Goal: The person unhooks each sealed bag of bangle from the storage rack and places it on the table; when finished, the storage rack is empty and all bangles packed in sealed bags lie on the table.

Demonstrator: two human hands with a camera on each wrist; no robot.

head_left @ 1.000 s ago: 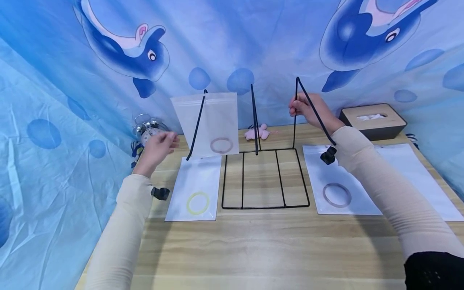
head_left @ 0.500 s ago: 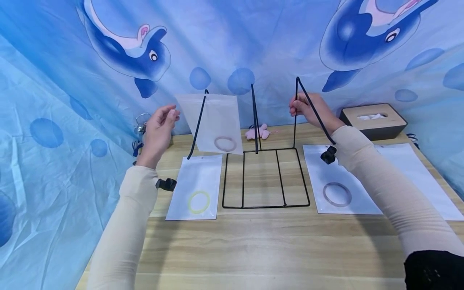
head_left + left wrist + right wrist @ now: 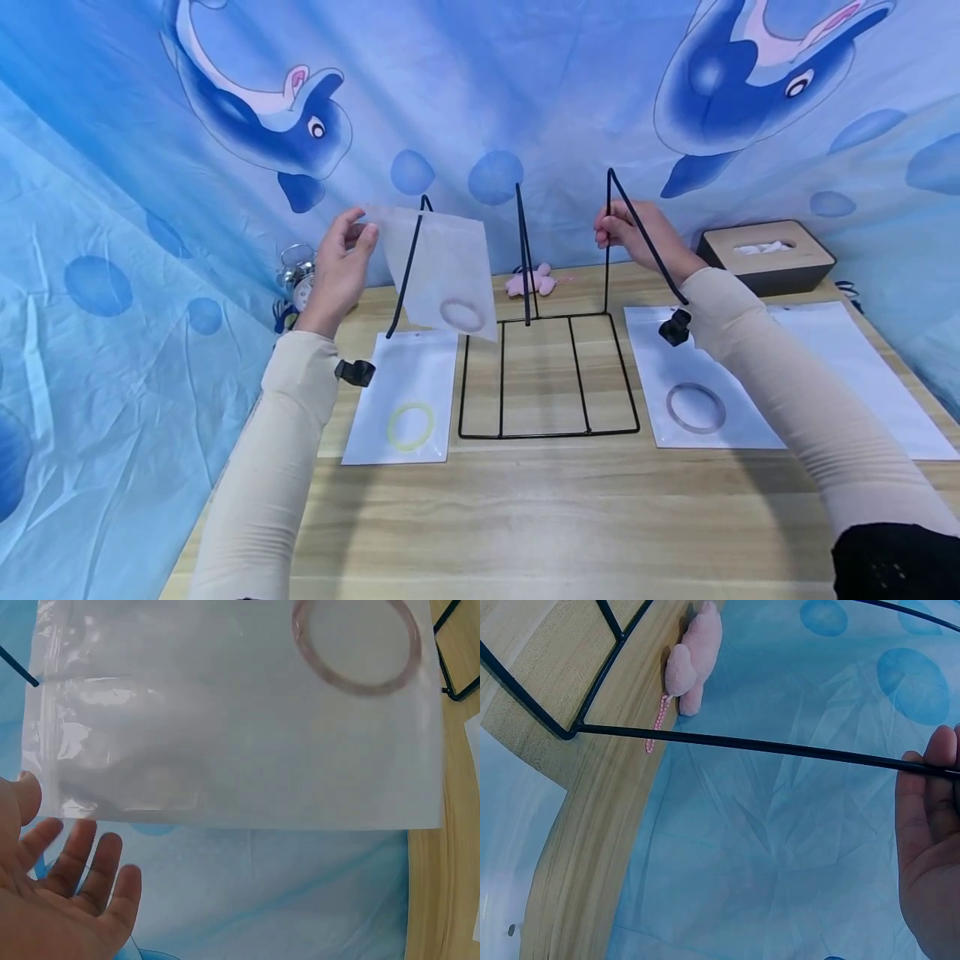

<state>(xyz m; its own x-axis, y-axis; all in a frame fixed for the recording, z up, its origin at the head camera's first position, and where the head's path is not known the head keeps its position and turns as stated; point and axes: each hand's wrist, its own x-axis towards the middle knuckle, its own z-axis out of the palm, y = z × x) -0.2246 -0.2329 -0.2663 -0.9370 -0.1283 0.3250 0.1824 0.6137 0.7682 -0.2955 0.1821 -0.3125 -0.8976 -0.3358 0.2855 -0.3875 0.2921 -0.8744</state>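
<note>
A translucent zip-lock bag (image 3: 438,258) with a pinkish ring mark near its bottom hangs on the left arm of a black wire stand (image 3: 551,435). My left hand (image 3: 337,271) is at the bag's upper left corner, fingers spread and slightly bent. In the left wrist view, the thumb (image 3: 28,796) overlaps the bag's edge, with a gap between it and the fingers; whether they touch the bag is hard to tell. My right hand (image 3: 637,233) holds the stand's right rear upright (image 3: 765,746) between thumb and fingers.
A white bag with a yellow ring (image 3: 397,375) lies left of the stand. More white bags (image 3: 720,367) lie on the right. Behind are a pink plush toy (image 3: 529,282), a tissue box (image 3: 765,254) and an alarm clock (image 3: 298,279). A blue curtain backs the table.
My left hand has risen and moved right to the bag's corner. The bag has turned, with its right side now lower. The right hand keeps its hold on the stand.
</note>
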